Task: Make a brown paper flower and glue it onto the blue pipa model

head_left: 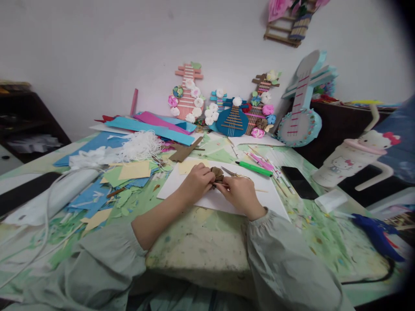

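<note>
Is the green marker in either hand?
No, the green marker lies beyond the right hand, apart from both hands.

Soft, even, slightly dim light leaves faint shadows; wide-angle distortion slants the Hello Kitty tumbler (pixel 340 163), and black vignetting swallows the right-hand corners.

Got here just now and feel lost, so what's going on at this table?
A person's left hand holds a small, gathered brown piece above a white sheet. The right hand has its fingertips close against it, and a thin stick pokes out past that hand. A green marker lies just beyond, paper scraps are spread to the left, and decorated instrument-shaped crafts stand at the back.
</note>
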A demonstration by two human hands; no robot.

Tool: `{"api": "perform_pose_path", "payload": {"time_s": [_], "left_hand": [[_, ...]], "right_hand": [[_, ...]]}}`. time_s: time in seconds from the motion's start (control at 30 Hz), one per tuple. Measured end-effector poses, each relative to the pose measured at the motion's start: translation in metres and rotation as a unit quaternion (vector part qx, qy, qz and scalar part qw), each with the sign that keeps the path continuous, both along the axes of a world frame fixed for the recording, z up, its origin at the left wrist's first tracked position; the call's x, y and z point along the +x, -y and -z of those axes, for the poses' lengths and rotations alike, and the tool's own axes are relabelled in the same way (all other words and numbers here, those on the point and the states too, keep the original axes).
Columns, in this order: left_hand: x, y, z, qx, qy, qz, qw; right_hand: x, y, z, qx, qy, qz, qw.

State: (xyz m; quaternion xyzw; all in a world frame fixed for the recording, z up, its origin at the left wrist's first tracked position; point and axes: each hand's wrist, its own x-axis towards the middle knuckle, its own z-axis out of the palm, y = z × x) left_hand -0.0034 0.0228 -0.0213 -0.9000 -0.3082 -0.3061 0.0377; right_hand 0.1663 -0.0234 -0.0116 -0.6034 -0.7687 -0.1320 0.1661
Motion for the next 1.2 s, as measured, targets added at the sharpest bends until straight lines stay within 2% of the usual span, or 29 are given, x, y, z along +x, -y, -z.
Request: {"api": "perform_pose_path", "payload": {"time_s": [0.27, 0.4, 0.87, 1.0, 1.2], "left_hand": [[-0.003, 0.003, -0.004, 0.033, 0.051, -0.027, 0.998], [-0.004, 0.001, -0.004, 0.025, 0.064, -0.038, 0.997], [-0.005, -0.005, 0.001, 0.010, 0.125, -0.011, 0.992], [-0.005, -0.003, 0.000, 0.040, 0.117, -0.007, 0.992], [-0.003, 0.003, 0.000, 0.136, 0.060, 0.006, 0.989]], "right_hand": [[0.006, -0.001, -0.001, 0.001, -0.060, 0.051, 0.997], [0.009, -0.002, -0.002, 0.006, -0.072, 0.049, 0.996], [0.011, -0.001, -0.005, 0.008, -0.096, 0.053, 0.994], [0.012, -0.001, -0.005, 0.023, -0.110, 0.058, 0.992], [0.011, -0.001, -0.004, 0.028, -0.116, 0.051, 0.992]]}}
